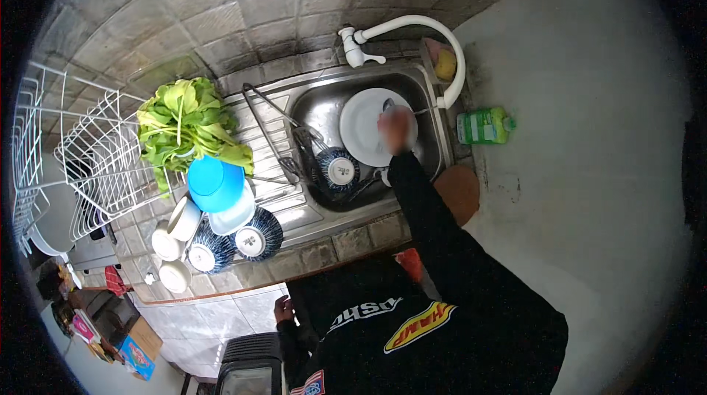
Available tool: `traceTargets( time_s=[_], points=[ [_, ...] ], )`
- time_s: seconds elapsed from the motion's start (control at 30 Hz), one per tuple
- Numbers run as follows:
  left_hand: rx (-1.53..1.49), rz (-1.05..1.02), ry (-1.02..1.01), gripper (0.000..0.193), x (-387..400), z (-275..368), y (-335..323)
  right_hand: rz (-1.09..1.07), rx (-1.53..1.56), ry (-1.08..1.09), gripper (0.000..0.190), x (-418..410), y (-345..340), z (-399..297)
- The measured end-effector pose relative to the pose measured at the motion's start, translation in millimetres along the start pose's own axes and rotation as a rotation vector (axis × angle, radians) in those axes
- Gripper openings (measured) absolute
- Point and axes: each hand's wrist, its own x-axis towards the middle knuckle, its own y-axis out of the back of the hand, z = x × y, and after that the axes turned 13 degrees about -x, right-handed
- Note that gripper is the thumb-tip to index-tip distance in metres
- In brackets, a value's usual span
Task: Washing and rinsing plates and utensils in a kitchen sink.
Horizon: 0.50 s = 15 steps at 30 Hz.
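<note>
My right hand (396,131) is over a white plate (359,124) in the steel sink (326,105). It is blurred, but closed around a shiny metal utensil (388,103) whose tip shows past the fingers; its exact kind is unclear. A thin stream of water runs from the white faucet's spout (444,102) towards this hand. Beside the plate, a blue patterned bowl (338,169) lies upside down. A white cup (385,176) is partly hidden by my right sleeve. My left hand (284,309) hangs low by my body, apart from the counter, fingers loosely apart and holding nothing visible.
Metal tongs (270,129) lie across the drainboard. Leafy greens (185,118), a blue plastic container (215,184), and overturned bowls (259,234) and cups (175,276) crowd the left, near a white wire rack (99,157). A green soap bottle (483,125) and sponge (445,65) are at right.
</note>
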Motion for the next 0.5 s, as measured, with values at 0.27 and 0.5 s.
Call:
traceTargets(
  time_s=[0.27, 0.5],
  points=[
    [0.282, -0.539, -0.098, 0.036, -36, 280, -81, -0.462, 1.125, -0.600, 0.012, -8, 82, -16],
    [0.128, -0.826, -0.631, 0.027, 23, 436, -321, -0.543, 1.254, -0.479, 0.020, -16, 108, -50]
  ],
)
